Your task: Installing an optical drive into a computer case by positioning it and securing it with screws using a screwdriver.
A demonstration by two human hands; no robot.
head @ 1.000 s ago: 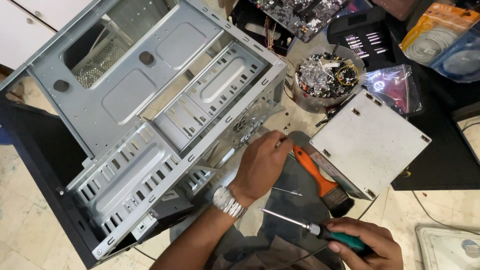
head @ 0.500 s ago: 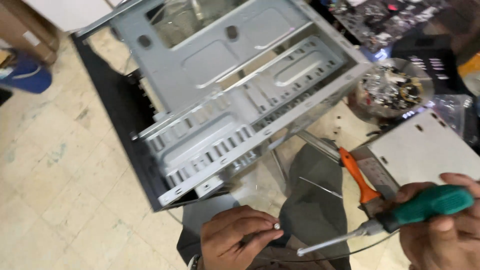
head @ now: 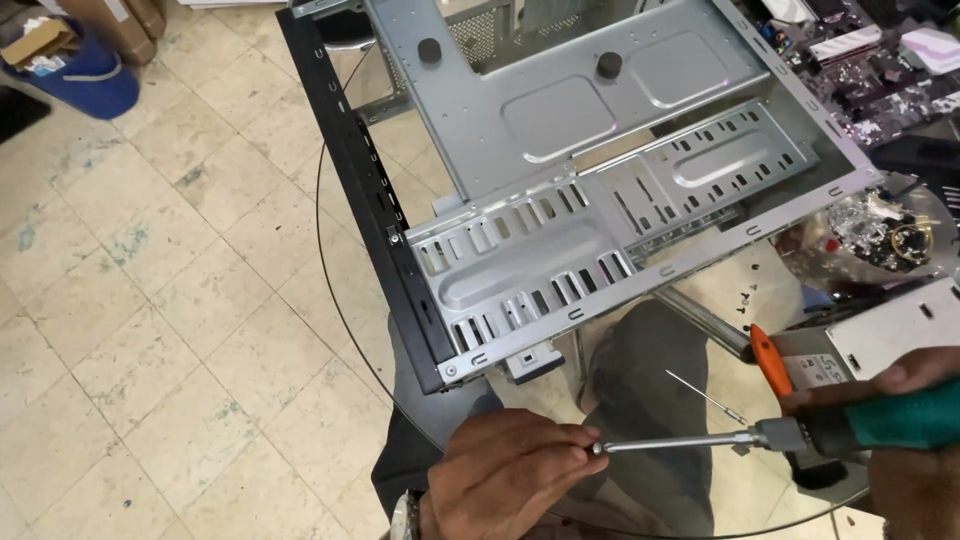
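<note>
- The left hand (head: 510, 470) pinched a small screw (head: 597, 449) at the screwdriver (head: 800, 432) tip, below the grey computer case (head: 600, 170).
- The right hand (head: 915, 440) clamped the green handle above the glass surface (head: 350, 300).
- Seating the screw seemingly needed steady alignment.

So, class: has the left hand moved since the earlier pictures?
Yes. The left hand has come away from the metal case, where it rested a second ago, and now sits below it, fingertips at the screwdriver tip.
</note>
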